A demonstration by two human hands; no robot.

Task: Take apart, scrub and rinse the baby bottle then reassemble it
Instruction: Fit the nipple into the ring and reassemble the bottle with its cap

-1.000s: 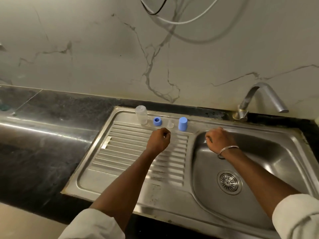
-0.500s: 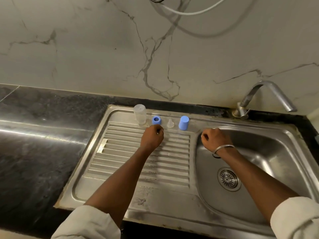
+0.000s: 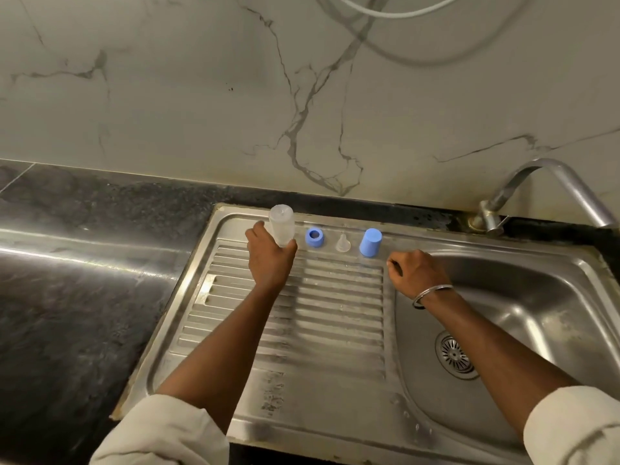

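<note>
At the left end of a row along the back ledge of the sink [image 3: 335,431], the left hand [image 3: 268,263] wraps the lower part of the clear bottle [image 3: 282,226], which stands bottom-up and leans slightly in the grip; my guess is that it is being picked up to start putting the parts back together. Just beside it sits the blue ring [image 3: 315,237], opening upward, then the clear teat [image 3: 343,244] standing on its wide base, then the blue cap [image 3: 370,242] mouth-down (likely set this way so water runs off onto the ribbed draining board). The parts stand apart from each other, easy to take one at a time. Further right, the right hand [image 3: 417,273] rests loosely curled near the basin's edge, apparently empty, close to the cap. The tap [image 3: 550,182] shows no water running.
</note>
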